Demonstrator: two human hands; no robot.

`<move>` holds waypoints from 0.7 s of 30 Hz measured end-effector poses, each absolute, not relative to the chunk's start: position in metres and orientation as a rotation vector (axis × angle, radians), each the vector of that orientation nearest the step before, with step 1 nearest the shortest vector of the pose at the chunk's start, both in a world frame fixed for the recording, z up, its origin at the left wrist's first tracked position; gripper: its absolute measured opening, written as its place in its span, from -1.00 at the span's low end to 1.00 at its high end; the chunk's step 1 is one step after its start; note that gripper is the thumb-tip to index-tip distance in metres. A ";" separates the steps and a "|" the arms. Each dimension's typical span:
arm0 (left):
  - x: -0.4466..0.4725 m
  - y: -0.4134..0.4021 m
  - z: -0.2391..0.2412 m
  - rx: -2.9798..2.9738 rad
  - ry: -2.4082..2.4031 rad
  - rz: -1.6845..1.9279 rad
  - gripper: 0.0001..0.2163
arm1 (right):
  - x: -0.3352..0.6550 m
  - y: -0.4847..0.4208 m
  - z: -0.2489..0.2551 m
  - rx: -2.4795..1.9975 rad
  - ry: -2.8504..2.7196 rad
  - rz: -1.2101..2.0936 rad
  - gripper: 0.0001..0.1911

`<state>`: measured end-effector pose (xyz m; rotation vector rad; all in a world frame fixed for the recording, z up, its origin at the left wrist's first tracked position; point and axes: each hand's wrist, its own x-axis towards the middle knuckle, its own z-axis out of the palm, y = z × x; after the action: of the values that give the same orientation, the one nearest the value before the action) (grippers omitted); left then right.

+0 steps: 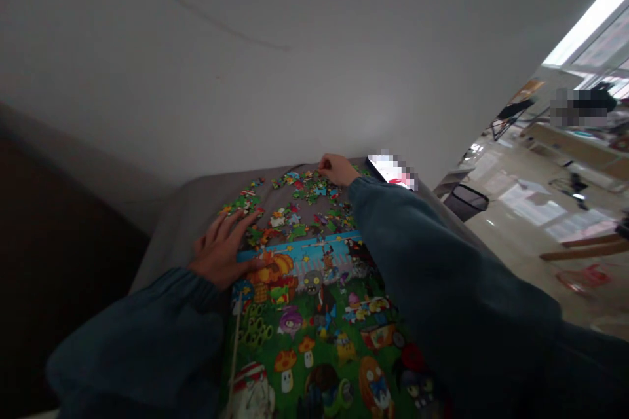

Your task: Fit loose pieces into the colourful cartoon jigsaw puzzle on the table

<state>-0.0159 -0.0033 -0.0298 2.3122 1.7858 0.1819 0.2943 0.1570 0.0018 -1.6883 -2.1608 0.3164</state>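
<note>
A jigsaw puzzle board [289,304] with cartoon plants and zombies lies in front of me, its blue upper edge facing the wall. Beyond that edge, loose puzzle pieces [278,217] are scattered over grey cloth. My left hand [223,249] is open, its thumb lying on the board's upper left corner and its spread fingers over loose pieces. Farther back, my right hand [338,169] reaches into the pieces with fingers pinched together. Whatever is between those fingertips is too small to make out. A small group of joined pieces [366,309] rests on the board's right side.
A lit phone [390,170] lies at the back right, beside my right wrist. The white wall [304,78] rises right behind the grey cloth surface [167,236]. To the right, past the surface's edge, are a dark bin [464,201] and a shiny floor.
</note>
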 end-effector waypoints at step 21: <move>-0.015 -0.001 -0.038 2.330 1.812 0.205 -0.14 | 0.213 -0.046 -0.023 -0.401 -2.894 0.154 -0.76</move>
<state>-0.0149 -0.0012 -0.0383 2.3303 1.8125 0.2048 0.2134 -0.0462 -0.0231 -0.4007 -2.8943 0.1538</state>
